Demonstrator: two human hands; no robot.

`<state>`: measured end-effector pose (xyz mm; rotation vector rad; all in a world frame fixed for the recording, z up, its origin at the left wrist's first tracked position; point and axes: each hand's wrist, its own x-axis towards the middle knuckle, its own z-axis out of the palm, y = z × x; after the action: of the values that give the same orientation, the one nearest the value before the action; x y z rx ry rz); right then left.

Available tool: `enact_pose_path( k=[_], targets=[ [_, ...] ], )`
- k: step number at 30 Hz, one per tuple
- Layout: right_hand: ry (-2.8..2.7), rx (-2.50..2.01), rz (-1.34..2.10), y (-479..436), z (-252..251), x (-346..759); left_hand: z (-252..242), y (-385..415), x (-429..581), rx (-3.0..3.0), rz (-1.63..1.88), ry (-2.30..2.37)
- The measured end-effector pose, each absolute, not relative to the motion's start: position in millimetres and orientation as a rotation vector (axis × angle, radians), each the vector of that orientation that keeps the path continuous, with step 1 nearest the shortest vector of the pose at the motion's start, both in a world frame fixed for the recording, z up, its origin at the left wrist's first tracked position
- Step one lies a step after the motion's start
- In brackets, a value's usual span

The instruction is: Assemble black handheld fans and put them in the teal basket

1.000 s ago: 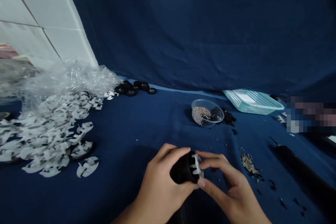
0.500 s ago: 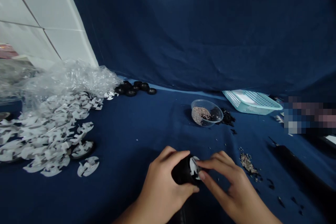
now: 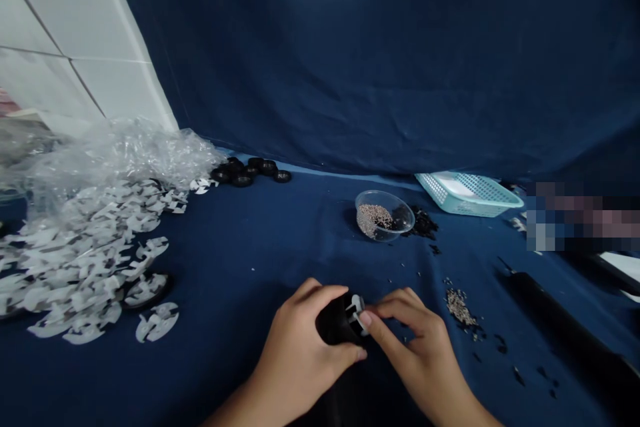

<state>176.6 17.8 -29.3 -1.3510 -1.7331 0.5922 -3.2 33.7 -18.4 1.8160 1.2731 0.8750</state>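
My left hand (image 3: 300,340) is wrapped round a black cylindrical part (image 3: 331,321), thumb below and fingers above, with the part's end turned to the right. A white plastic piece (image 3: 355,305) with cut-outs shows at that end. The thumb and forefinger of my right hand (image 3: 415,330) pinch the edge of this piece; how deep it sits in the black part I cannot tell. To the left, a heap of similar white plastic pieces (image 3: 95,260) lies on the cloth, and one loose white piece (image 3: 157,322) is apart from it.
Clear plastic bags (image 3: 125,153) lie behind the heap, beside several black round caps (image 3: 243,180). A clear bowl (image 3: 395,230) holds small screws. More screws (image 3: 459,307) lie loose near a black screwdriver (image 3: 555,320). A light blue basket (image 3: 480,205) stands behind; a blurred-out area is at far right.
The white piece now stands more on edge at the black part's end, still under my right fingertips. The whole view has shifted slightly, so things appear farther left.
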Motion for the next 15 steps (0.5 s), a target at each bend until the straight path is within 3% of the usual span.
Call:
enact_pose_path(
  k=[15],
  targets=[
    [-1.934, -1.231, 0.48, 15, -6, 187, -24, 31, -6, 2.017, 0.889, 1.156]
  ],
)
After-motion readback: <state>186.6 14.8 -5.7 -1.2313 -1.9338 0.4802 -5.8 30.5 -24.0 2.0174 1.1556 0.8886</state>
